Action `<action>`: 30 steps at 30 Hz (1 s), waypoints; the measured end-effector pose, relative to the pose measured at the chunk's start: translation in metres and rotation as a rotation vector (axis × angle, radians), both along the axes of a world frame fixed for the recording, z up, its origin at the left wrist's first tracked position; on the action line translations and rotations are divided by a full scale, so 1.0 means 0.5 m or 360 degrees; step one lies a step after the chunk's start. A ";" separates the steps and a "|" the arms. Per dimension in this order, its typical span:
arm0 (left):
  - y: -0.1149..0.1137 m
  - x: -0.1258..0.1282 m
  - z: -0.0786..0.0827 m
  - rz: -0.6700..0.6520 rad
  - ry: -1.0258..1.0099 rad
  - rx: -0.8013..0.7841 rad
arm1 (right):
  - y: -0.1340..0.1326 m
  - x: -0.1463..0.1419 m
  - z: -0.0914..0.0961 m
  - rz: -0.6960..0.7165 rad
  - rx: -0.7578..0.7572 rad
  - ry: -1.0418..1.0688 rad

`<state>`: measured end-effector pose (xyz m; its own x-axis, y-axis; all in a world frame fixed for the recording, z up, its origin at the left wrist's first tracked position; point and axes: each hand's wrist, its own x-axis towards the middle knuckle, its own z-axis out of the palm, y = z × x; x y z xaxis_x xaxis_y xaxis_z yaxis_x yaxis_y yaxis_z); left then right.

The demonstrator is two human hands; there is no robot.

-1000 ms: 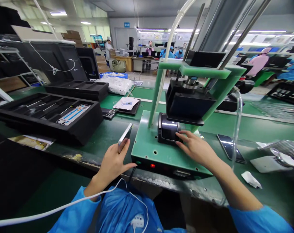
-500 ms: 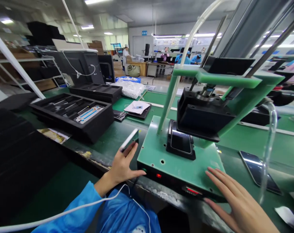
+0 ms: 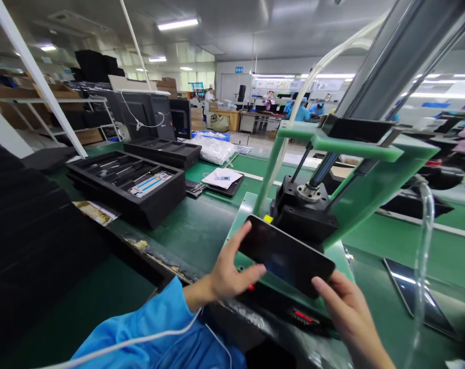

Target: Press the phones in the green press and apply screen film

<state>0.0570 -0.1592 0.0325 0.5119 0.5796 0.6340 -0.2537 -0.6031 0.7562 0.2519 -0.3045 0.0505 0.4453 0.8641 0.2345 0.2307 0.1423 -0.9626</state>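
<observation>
A smartphone (image 3: pixel 284 253) with a dark glossy face toward me is held on a slant between both hands. My left hand (image 3: pixel 230 271) grips its left end, fingertips at the top corner and thumb at the lower edge. My right hand (image 3: pixel 345 305) pinches its lower right corner with the thumb in front. Behind the phone stands a green press (image 3: pixel 374 179), whose black pressing head (image 3: pixel 305 212) is lowered. The phone hides most of the press base and whatever lies under the head. A red display (image 3: pixel 304 316) glows on the front of the base.
A second dark phone or screen (image 3: pixel 417 292) lies on the bench to the right, behind a clear hose (image 3: pixel 424 246). Black foam trays (image 3: pixel 151 205) with phone parts stand on the left. A white cable (image 3: pixel 159 333) crosses my left sleeve. People sit farther back.
The press head has come down over its bed. My left hand has brought its phone rightward in front of the press, and my formerly open right hand now grips its other end.
</observation>
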 end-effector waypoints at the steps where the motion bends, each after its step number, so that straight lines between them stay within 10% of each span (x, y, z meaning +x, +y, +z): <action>1: 0.020 0.000 0.010 -0.0012 0.0040 -0.0186 | -0.009 0.020 0.001 -0.0045 -0.0032 -0.0048; 9: 0.087 0.006 0.036 -0.0489 0.0441 -0.0616 | -0.017 0.042 0.014 0.0133 -0.0287 0.0013; 30: 0.095 -0.007 0.056 -0.0678 0.0562 -0.0257 | -0.021 0.035 0.028 0.0131 -0.0301 0.0056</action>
